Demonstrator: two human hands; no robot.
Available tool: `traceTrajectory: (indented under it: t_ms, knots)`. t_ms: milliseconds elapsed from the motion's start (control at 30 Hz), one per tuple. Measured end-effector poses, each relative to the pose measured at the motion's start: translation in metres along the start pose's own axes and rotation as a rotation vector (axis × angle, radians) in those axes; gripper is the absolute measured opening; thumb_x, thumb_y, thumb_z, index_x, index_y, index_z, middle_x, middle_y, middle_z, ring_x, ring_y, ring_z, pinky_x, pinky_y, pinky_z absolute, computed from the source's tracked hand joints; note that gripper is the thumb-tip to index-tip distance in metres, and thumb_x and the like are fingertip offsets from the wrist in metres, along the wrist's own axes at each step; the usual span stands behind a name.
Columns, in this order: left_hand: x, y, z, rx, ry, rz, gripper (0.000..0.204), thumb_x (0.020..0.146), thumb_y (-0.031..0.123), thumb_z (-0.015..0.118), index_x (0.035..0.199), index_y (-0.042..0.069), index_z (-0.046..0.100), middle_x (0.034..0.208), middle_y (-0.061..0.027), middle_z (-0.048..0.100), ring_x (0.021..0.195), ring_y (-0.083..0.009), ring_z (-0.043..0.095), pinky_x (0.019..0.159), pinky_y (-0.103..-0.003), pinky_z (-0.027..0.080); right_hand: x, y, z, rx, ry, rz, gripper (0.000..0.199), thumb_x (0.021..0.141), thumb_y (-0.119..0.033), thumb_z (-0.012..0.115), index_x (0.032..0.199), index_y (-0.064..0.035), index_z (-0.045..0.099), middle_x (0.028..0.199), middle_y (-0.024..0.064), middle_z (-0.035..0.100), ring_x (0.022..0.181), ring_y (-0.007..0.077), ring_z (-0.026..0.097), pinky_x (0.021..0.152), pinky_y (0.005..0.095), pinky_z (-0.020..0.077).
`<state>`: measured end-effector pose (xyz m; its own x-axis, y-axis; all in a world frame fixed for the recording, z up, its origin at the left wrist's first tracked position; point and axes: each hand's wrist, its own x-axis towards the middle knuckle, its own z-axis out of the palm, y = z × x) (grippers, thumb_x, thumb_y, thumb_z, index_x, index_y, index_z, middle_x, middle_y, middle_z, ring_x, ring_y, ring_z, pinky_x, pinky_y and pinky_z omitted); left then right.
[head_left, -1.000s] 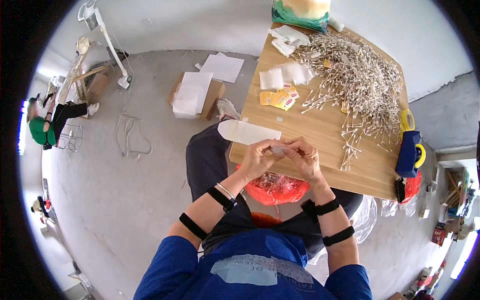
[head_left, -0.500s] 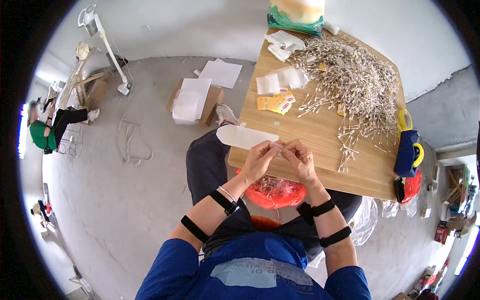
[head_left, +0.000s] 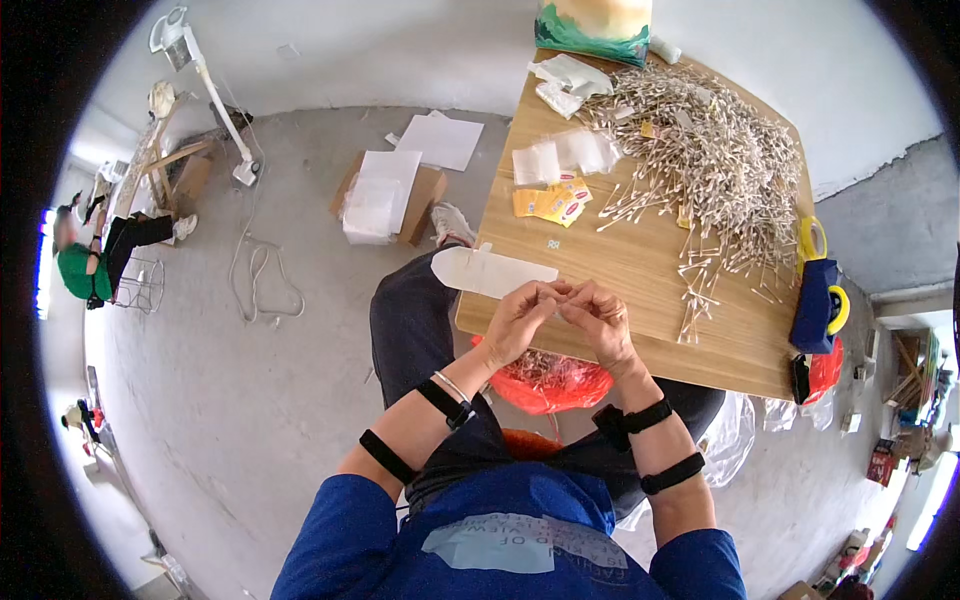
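Note:
Over the table's front edge, my left hand [head_left: 523,318] and my right hand [head_left: 602,322] meet with their fingertips closed in a pinch. Something small and whitish is between them, too hidden by the fingers to name. A white strip with a rounded end [head_left: 485,272] lies beside my left hand and juts past the table's left edge. Beyond my hands, a large heap of cotton swabs [head_left: 710,150] covers the far right of the wooden table [head_left: 600,265]. Yellow printed cards [head_left: 552,203] and clear plastic bags [head_left: 572,154] lie left of the heap.
A blue tape dispenser [head_left: 813,310] with yellow rolls stands at the right edge. Below the table's front hangs a red plastic bag [head_left: 550,388]. A cardboard box [head_left: 428,195] with white sheets sits on the floor. Far left, another person in green [head_left: 83,272] is seated.
My hands stay together in nearly the same place, with only slight finger movement. The head view has tilted a little; the things on the table have not moved.

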<state>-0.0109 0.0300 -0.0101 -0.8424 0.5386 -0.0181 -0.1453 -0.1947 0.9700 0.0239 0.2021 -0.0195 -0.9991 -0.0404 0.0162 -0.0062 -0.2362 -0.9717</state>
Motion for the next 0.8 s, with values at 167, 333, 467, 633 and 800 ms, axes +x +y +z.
traceTrajectory:
  t_ms: [167, 333, 467, 633, 800]
  knots:
    - [-0.002, -0.002, -0.007, 0.252, -0.024, 0.019, 0.022, 0.085, 0.008, 0.072, 0.104, 0.001, 0.061, 0.124, -0.0169, 0.06, 0.117, -0.0202, 0.056, 0.1, -0.034, 0.046, -0.006, -0.015, 0.005, 0.004, -0.03, 0.044, 0.005, 0.088, -0.001, 0.066, 0.092, -0.0006, 0.063, 0.093, 0.0066, 0.067, 0.094, 0.0116, 0.061, 0.079, 0.0264, 0.0512]
    - [-0.002, -0.007, -0.003, 0.135, -0.009, 0.049, 0.016, 0.086, 0.002, 0.069, 0.1, 0.001, 0.061, 0.12, -0.0153, 0.064, 0.113, -0.0187, 0.058, 0.096, -0.033, 0.049, -0.008, -0.014, -0.002, -0.17, -0.028, -0.034, 0.006, 0.089, -0.005, 0.067, 0.092, -0.001, 0.064, 0.097, 0.0079, 0.069, 0.092, 0.0126, 0.062, 0.081, 0.0283, 0.0517]
    - [-0.001, 0.004, -0.003, 0.152, -0.026, 0.043, 0.011, 0.088, 0.005, 0.068, 0.097, 0.001, 0.062, 0.119, -0.0146, 0.064, 0.112, -0.0177, 0.059, 0.095, -0.032, 0.048, -0.01, -0.009, -0.007, -0.303, -0.008, -0.069, 0.005, 0.087, -0.004, 0.068, 0.091, -0.0022, 0.065, 0.099, 0.0076, 0.07, 0.092, 0.0141, 0.064, 0.082, 0.0304, 0.0517]
    - [0.0, 0.003, -0.003, 0.116, 0.03, 0.01, 0.009, 0.09, 0.007, 0.065, 0.094, -0.001, 0.063, 0.106, -0.0101, 0.068, 0.092, -0.0106, 0.06, 0.083, -0.026, 0.048, -0.007, -0.024, 0.003, -0.372, 0.008, -0.061, 0.007, 0.087, -0.004, 0.069, 0.092, -0.0019, 0.065, 0.1, 0.0097, 0.07, 0.094, 0.017, 0.065, 0.08, 0.0319, 0.0528]
    - [-0.001, 0.002, -0.005, 0.172, 0.009, -0.073, 0.012, 0.096, 0.014, 0.058, 0.096, 0.002, 0.06, 0.112, -0.0123, 0.066, 0.101, -0.0128, 0.058, 0.089, -0.027, 0.047, -0.008, -0.03, 0.008, -0.371, -0.006, -0.038, 0.008, 0.088, -0.004, 0.067, 0.093, 0.0006, 0.063, 0.097, 0.0099, 0.07, 0.094, 0.0169, 0.065, 0.08, 0.0309, 0.0525]
